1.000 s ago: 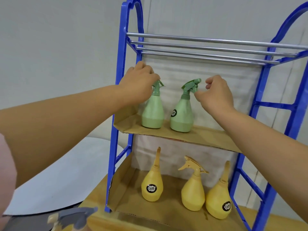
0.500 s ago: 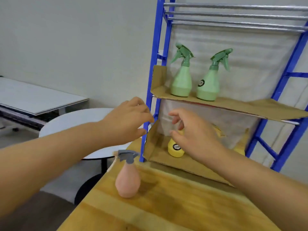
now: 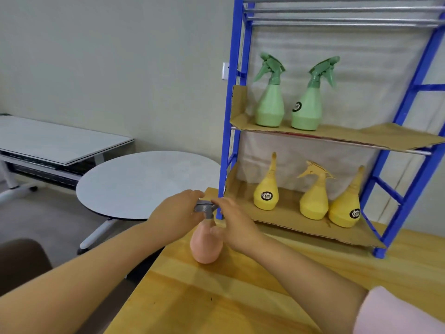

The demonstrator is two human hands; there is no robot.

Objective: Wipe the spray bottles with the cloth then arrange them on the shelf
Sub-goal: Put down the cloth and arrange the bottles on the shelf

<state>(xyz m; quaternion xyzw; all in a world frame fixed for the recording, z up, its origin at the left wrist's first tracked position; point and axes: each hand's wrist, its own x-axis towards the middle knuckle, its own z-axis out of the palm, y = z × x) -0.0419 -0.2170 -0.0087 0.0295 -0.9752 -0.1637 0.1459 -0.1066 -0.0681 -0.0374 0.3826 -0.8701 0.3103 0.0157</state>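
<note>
A pink spray bottle (image 3: 204,249) with a grey trigger head (image 3: 204,208) stands on the wooden table (image 3: 240,297) near its left edge. My left hand (image 3: 175,218) grips the grey head from the left. My right hand (image 3: 233,225) holds the bottle's neck and head from the right. Two green spray bottles (image 3: 269,102) (image 3: 308,104) stand on the middle cardboard shelf (image 3: 361,136) of the blue rack (image 3: 234,92). Three yellow spray bottles (image 3: 266,189) (image 3: 315,198) (image 3: 346,206) stand on the bottom shelf. No cloth is in view.
A round white table (image 3: 144,184) stands left of the wooden table, with a long white desk (image 3: 48,138) behind it. A dark brown seat (image 3: 21,266) shows at the lower left. The rack's top tier is bare metal rods (image 3: 337,15).
Both hands came down from the green bottles on the middle shelf to the pink bottle on the table and now hold its head and neck. The view tilted down and left.
</note>
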